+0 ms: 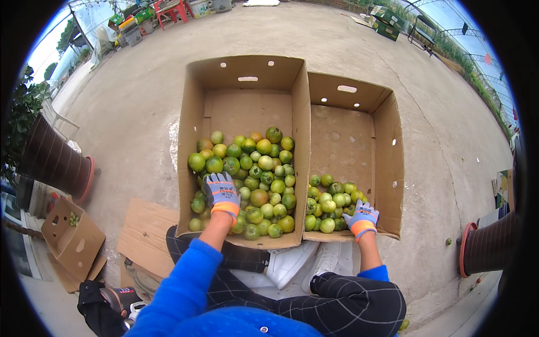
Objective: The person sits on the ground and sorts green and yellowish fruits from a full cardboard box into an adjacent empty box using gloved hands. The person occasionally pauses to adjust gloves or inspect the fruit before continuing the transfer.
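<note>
My left hand (pixel 223 193), in a grey and orange work glove, lies palm down on the tomatoes in the larger cardboard box (pixel 242 103). Green, yellowish and a few orange-tinged tomatoes (pixel 259 197) fill the near part of that box. In the smaller cardboard box (pixel 343 130) to the right, my gloved right hand (pixel 363 217) reaches over the near edge. It is at the right end of a smaller heap of green tomatoes (pixel 328 205), thumb spread from the fingers. Both palms face down, so whatever may be under them is hidden.
Flattened cardboard (pixel 145 236) and a tilted box (pixel 76 236) lie to the left. Large brown planters (pixel 54 156) stand at both sides. A red plastic stool (pixel 172 12) and stacked green cartons (pixel 385 23) are farther back. My white shoes (pixel 290 265) are close against the boxes.
</note>
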Action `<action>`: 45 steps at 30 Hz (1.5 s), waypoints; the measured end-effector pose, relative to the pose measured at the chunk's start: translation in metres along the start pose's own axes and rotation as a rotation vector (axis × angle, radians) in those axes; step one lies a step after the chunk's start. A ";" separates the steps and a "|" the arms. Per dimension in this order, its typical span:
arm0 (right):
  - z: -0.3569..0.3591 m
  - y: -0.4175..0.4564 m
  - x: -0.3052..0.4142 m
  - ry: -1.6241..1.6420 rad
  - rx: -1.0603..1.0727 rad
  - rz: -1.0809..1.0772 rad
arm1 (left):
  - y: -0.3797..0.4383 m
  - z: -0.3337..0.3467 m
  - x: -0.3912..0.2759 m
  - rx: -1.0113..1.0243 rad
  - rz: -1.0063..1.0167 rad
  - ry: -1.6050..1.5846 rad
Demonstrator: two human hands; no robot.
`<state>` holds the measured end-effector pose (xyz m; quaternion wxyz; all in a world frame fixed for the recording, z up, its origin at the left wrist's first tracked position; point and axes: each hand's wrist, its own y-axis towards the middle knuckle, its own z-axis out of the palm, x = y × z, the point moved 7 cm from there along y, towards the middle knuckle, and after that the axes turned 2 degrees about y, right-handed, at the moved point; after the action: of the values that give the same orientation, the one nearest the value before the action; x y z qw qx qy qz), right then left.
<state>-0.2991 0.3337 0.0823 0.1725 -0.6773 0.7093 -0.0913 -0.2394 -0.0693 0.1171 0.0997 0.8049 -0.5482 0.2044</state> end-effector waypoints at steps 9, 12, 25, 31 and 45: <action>-0.006 -0.001 0.014 0.097 -0.187 -0.168 | 0.025 0.007 0.000 0.143 0.009 0.172; -0.020 -0.003 0.015 0.256 -0.495 -0.339 | 0.010 -0.015 0.017 -0.013 -0.044 -0.108; -0.120 -0.125 0.103 0.869 -0.594 -1.223 | -0.093 -0.092 -0.100 -0.169 0.700 -1.652; -0.084 -0.042 0.006 0.875 -0.859 -0.441 | -0.009 -0.080 -0.019 -0.423 0.161 -0.746; -0.022 0.002 -0.029 0.248 -0.477 -0.175 | 0.041 -0.030 0.001 -0.204 0.091 -0.480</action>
<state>-0.3084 0.3600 0.1053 -0.0882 -0.7410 0.6654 -0.0185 -0.2837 -0.0741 0.1414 0.0380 0.7906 -0.6095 -0.0443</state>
